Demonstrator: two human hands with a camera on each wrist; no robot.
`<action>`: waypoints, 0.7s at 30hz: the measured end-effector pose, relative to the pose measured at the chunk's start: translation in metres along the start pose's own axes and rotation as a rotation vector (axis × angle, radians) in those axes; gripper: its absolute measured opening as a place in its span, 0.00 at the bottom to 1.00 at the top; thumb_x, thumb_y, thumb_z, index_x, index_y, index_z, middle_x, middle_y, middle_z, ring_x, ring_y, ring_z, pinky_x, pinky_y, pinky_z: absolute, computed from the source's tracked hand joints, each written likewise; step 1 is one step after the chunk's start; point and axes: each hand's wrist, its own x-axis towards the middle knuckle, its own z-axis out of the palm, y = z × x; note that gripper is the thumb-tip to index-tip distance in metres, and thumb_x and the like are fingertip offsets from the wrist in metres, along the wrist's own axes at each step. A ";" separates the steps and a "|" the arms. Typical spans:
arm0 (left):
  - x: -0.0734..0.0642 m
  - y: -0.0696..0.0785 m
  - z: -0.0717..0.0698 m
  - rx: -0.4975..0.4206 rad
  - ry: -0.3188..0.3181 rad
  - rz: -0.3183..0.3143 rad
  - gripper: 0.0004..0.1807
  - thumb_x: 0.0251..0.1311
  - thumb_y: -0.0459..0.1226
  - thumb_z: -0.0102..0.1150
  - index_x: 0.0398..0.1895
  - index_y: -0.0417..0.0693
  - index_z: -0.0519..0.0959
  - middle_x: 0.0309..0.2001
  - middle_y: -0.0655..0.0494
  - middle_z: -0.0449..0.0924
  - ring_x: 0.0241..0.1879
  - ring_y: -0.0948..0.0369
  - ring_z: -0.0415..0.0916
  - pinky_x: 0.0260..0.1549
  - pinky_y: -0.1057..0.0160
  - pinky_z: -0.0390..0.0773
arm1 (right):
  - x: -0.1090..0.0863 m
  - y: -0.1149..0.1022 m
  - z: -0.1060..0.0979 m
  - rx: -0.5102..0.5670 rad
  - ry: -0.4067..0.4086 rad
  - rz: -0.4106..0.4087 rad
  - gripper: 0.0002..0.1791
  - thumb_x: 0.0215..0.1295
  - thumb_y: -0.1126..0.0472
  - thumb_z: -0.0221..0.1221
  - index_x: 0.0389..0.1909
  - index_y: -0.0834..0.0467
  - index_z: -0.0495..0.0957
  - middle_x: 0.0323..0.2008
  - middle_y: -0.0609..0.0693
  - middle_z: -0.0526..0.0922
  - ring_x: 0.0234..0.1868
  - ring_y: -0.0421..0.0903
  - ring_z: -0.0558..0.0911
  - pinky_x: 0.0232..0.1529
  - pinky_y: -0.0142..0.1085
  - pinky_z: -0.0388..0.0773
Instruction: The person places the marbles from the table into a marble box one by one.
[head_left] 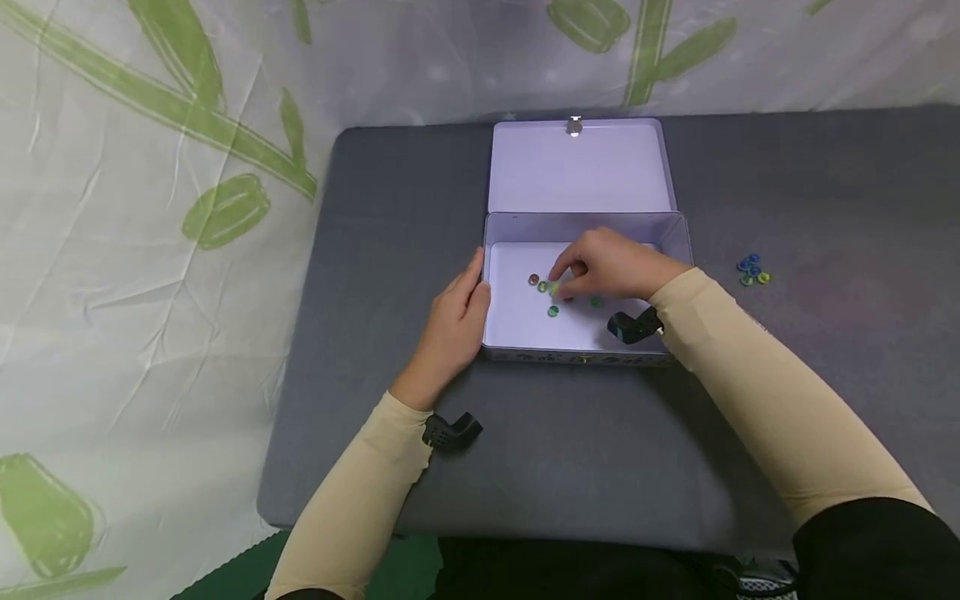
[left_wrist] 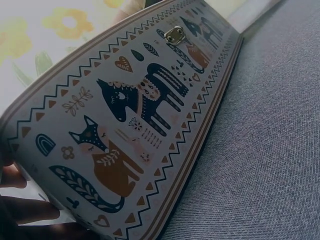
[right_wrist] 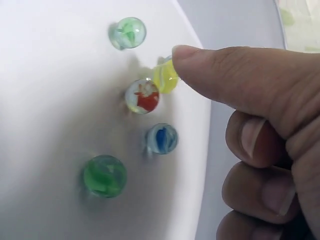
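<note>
A shallow rectangular tin box (head_left: 525,330) has its lid (head_left: 581,167) tipped back, and several glass marbles lie on its white floor. My left hand (head_left: 453,323) rests against the box's left wall with fingers fairly straight. Inside, my right hand (head_left: 611,265) reaches down with thumb and index finger apart beside a yellow marble (right_wrist: 166,79). The thumb tip overlaps that marble in the right wrist view, where the index finger is hidden. A red-and-clear marble (right_wrist: 143,96) lies right against it. Around them are a blue marble (right_wrist: 163,138), a green marble (right_wrist: 105,176) and a pale green marble (right_wrist: 131,32).
To the right of the box, a small group of blue, green and yellow marbles (head_left: 752,268) lies on the grey tablecloth (head_left: 420,192). A metal clasp (left_wrist: 174,35) sits on the box's patterned front. Behind the table hangs a pale curtain (head_left: 450,58).
</note>
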 end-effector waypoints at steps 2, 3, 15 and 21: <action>0.000 -0.001 0.000 0.010 -0.005 0.001 0.30 0.82 0.41 0.41 0.83 0.44 0.59 0.80 0.48 0.61 0.80 0.57 0.57 0.78 0.54 0.60 | -0.002 0.000 -0.001 0.006 0.006 0.015 0.10 0.61 0.64 0.74 0.44 0.59 0.92 0.18 0.46 0.75 0.22 0.42 0.69 0.26 0.33 0.65; 0.000 -0.001 0.001 0.013 -0.009 0.001 0.30 0.82 0.41 0.40 0.83 0.44 0.58 0.80 0.48 0.61 0.80 0.57 0.57 0.78 0.54 0.60 | -0.003 -0.001 -0.001 0.011 0.010 0.025 0.11 0.61 0.64 0.73 0.44 0.59 0.91 0.18 0.47 0.75 0.22 0.42 0.69 0.26 0.33 0.65; -0.001 -0.004 0.000 0.007 -0.009 -0.019 0.30 0.82 0.41 0.40 0.83 0.45 0.58 0.80 0.48 0.61 0.80 0.56 0.57 0.78 0.53 0.60 | -0.006 -0.002 -0.005 0.079 0.139 0.035 0.09 0.66 0.64 0.71 0.44 0.61 0.91 0.19 0.49 0.74 0.22 0.43 0.69 0.25 0.34 0.66; 0.000 -0.007 0.002 0.013 -0.010 -0.027 0.31 0.81 0.42 0.40 0.83 0.44 0.59 0.80 0.47 0.61 0.80 0.56 0.58 0.78 0.54 0.59 | -0.010 -0.007 -0.013 0.100 0.245 -0.009 0.09 0.67 0.64 0.70 0.46 0.62 0.90 0.20 0.50 0.77 0.21 0.44 0.70 0.26 0.34 0.66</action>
